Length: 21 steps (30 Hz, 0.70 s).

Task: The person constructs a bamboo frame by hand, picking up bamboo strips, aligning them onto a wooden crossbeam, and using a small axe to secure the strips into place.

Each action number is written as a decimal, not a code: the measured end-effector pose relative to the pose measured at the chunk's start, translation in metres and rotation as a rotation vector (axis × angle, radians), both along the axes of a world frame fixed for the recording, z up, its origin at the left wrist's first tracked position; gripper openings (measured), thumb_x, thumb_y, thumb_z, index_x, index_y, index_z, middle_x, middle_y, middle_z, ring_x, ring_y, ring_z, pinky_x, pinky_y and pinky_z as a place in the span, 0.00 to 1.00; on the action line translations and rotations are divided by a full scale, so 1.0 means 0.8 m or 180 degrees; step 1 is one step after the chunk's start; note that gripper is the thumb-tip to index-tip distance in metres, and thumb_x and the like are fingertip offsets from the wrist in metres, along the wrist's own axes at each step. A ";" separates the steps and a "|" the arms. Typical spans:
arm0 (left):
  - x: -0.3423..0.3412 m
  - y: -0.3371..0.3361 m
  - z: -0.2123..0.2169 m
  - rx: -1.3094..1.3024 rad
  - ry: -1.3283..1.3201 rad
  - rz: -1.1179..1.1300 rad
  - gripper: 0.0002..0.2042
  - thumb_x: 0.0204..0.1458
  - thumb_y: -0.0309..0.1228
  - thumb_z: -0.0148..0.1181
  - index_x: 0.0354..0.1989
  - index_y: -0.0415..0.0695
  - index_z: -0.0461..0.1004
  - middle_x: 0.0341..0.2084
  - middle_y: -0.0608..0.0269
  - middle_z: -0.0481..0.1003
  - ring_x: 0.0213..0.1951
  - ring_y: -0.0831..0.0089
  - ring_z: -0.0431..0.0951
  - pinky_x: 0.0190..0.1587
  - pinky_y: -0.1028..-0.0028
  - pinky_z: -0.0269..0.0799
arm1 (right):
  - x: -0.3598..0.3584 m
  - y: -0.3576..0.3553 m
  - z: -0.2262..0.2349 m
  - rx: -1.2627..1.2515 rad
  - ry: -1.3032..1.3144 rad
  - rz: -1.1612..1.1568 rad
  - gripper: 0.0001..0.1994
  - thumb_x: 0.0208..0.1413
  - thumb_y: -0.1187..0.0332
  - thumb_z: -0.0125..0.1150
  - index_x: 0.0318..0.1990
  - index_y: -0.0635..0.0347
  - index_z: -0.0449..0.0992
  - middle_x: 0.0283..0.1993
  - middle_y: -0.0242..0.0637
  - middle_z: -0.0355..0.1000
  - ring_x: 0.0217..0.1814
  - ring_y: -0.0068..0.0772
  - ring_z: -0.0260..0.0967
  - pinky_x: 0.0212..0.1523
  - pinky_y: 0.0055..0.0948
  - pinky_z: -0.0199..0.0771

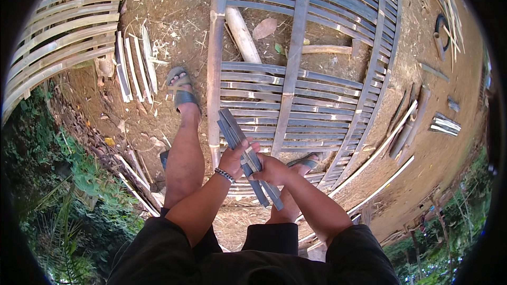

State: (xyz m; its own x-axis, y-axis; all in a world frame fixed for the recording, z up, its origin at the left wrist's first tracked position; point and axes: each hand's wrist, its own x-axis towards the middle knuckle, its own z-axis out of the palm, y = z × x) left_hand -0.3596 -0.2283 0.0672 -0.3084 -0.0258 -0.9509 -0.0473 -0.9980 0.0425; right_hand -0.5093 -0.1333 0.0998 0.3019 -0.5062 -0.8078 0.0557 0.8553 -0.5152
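A small bundle of dark grey-green split bamboo slats [230, 128] slants in front of me, its lower ends [270, 194] sticking out below my hands. My left hand [238, 157], with a chain bracelet at the wrist, is closed round the bundle's middle. Right beside it, my right hand [271, 170] grips the same slats slightly lower. Under and beyond them lies a large bamboo slat panel [289, 95], its thin slats crossing long bamboo rails [217, 31]. A wide gap breaks the row of slats; the ground shows through it.
Within the gap lie a pale log [242, 34], a dry leaf [264, 28] and a wooden-handled tool [327, 49]. Another slat panel [79, 24] stands far left, near loose bamboo strips [138, 66]. Bamboo poles [409, 126] and a short strip bundle [445, 125] lie right. My sandalled feet straddle the left rail.
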 end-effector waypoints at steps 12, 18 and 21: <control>0.007 -0.044 -0.040 -0.0509 -0.0668 0.0288 0.07 0.51 0.26 0.64 0.34 0.39 0.73 0.25 0.60 0.73 0.23 0.65 0.76 0.30 0.65 0.78 | -0.001 -0.006 -0.050 0.0304 -0.0008 -0.0638 0.35 0.42 0.54 0.79 0.53 0.67 0.70 0.43 0.44 0.77 0.46 0.35 0.75 0.50 0.33 0.74; -0.019 -0.166 -0.096 -0.1675 -0.1098 -0.0146 0.10 0.50 0.24 0.64 0.39 0.38 0.71 0.24 0.59 0.72 0.20 0.68 0.74 0.22 0.69 0.73 | -0.079 -0.072 -0.108 0.0125 0.1463 -0.0498 0.30 0.49 0.52 0.72 0.52 0.63 0.70 0.44 0.49 0.77 0.48 0.47 0.76 0.49 0.39 0.75; -0.041 -0.216 -0.116 -0.1935 -0.1299 -0.0370 0.13 0.49 0.25 0.63 0.41 0.37 0.70 0.25 0.56 0.74 0.22 0.67 0.76 0.23 0.69 0.74 | -0.113 -0.136 -0.134 -0.0179 0.2279 -0.0106 0.27 0.51 0.54 0.69 0.52 0.63 0.70 0.45 0.52 0.77 0.50 0.57 0.74 0.51 0.46 0.74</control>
